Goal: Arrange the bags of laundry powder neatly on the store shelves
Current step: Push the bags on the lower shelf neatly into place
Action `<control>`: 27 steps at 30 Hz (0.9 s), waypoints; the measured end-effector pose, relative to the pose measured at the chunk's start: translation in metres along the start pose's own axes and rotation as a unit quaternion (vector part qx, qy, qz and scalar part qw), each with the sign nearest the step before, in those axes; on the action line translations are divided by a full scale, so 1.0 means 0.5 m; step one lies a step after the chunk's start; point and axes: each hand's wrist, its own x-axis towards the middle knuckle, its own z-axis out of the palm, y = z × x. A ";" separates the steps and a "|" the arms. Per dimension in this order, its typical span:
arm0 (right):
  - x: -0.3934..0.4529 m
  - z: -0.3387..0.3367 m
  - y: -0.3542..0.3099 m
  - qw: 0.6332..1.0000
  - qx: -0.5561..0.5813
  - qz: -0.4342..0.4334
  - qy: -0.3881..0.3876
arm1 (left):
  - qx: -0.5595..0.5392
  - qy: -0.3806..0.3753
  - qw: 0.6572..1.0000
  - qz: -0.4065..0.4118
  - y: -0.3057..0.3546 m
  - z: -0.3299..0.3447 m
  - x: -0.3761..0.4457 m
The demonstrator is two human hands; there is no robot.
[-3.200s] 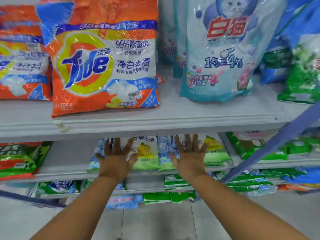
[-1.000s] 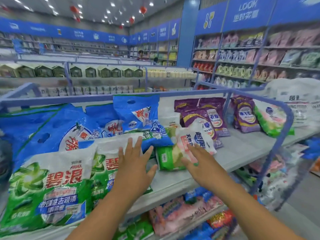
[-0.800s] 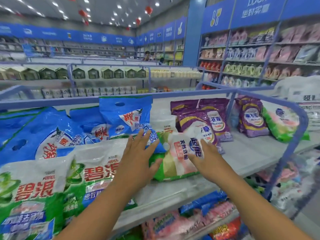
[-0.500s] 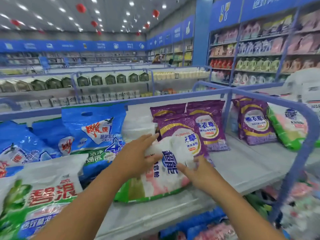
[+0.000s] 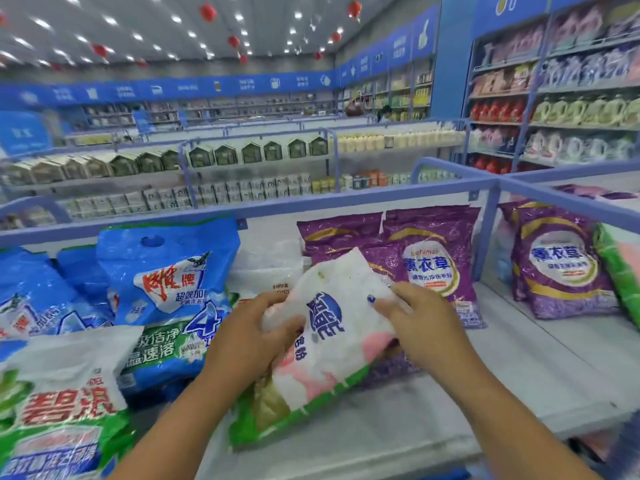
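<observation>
At frame centre I see both hands gripping a crinkly white, pink and green laundry powder bag [image 5: 325, 337] on the pale shelf [image 5: 519, 382]: left hand [image 5: 249, 336] fingers curled round its edge, right hand [image 5: 420, 322] pinching its top. Glossy purple bags [image 5: 433, 268] stand behind.

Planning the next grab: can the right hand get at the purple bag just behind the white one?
Probably yes: the right hand grips the white bag, and the purple bag stands uncovered just beyond it.

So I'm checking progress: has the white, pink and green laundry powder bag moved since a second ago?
Yes. The white, pink and green laundry powder bag has shifted right, from beside the blue bag onto the purple bags.
</observation>
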 end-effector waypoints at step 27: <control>-0.058 0.028 -0.027 0.942 0.306 0.138 -0.007 | -0.500 -0.163 0.844 -0.100 0.077 -0.001 0.006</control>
